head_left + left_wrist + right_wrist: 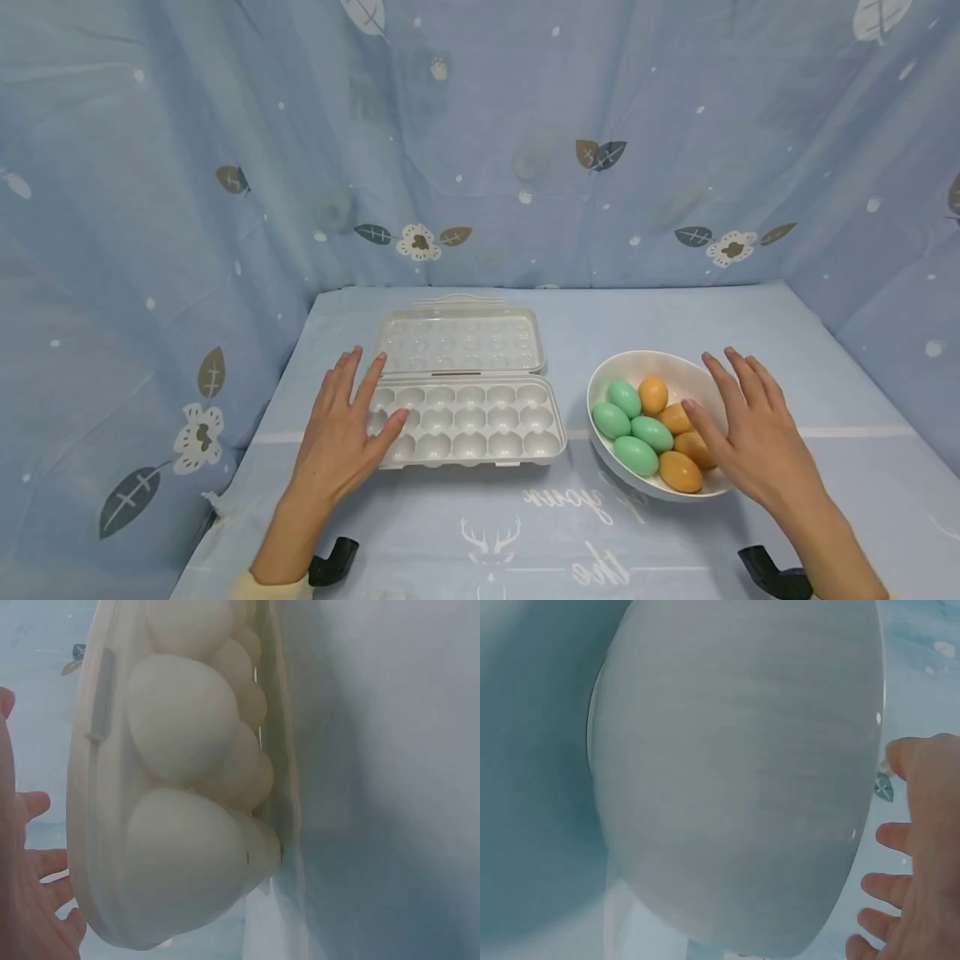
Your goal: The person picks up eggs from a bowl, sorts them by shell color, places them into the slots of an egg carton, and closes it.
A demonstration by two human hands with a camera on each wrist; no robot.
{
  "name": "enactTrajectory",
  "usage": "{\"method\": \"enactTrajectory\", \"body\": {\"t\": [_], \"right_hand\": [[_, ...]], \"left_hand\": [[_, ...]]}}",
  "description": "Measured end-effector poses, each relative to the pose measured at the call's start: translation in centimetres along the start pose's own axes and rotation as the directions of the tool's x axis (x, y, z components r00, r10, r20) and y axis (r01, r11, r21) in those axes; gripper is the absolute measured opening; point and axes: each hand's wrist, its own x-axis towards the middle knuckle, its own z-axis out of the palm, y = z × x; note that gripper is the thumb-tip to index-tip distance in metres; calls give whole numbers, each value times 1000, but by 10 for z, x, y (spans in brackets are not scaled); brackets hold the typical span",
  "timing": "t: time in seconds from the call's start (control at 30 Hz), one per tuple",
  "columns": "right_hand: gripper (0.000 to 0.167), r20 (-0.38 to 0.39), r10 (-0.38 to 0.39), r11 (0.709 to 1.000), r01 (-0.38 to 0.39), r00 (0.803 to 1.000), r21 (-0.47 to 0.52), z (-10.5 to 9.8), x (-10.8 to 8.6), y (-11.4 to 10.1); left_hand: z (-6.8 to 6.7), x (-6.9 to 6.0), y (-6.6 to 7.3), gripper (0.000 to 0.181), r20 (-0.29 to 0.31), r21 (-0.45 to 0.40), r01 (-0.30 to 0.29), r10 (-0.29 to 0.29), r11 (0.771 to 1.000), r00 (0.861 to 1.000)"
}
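Observation:
My left hand (341, 437), fingers spread, is over the left end of a white plastic egg carton (468, 461). The carton lies with its lid (459, 337) folded back, its rows of cups facing up. In the left wrist view the carton's rounded underside (184, 720) shows beside the fingers. My right hand (761, 437) hovers with spread fingers over the right side of a white bowl (637, 360). Several green eggs (636, 456) fill the bowl's left part and several orange-brown eggs (680, 472) its right part. Neither hand grips anything.
A light blue cloth (420, 533) with printed letters and a deer head covers the table. Blue patterned curtains (487, 125) hang behind and at both sides. Black curved pieces (334, 562) sit by each wrist. A gap separates carton and bowl.

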Motion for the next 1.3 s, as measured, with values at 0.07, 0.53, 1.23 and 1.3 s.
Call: {"method": "enactTrajectory", "body": {"t": [0.07,0.53,1.23,1.3], "right_hand": [[71,-11,-1,998,2,1000,68,-1,1,-3],[68,23,-75,965,67,997,253,13,8,-28],[59,139,-206,963,176,969,204,45,11,-45],[59,142,-217,961,186,966,203,46,11,-46]], "left_hand": [[0,-1,1,78,-16,-27,3,-3,1000,1000],[2,-19,2,77,27,-110,110,-108,988,994],[8,-45,-4,96,290,-134,327,-278,936,916],[8,-46,-4,100,325,-143,356,-296,924,898]]}}
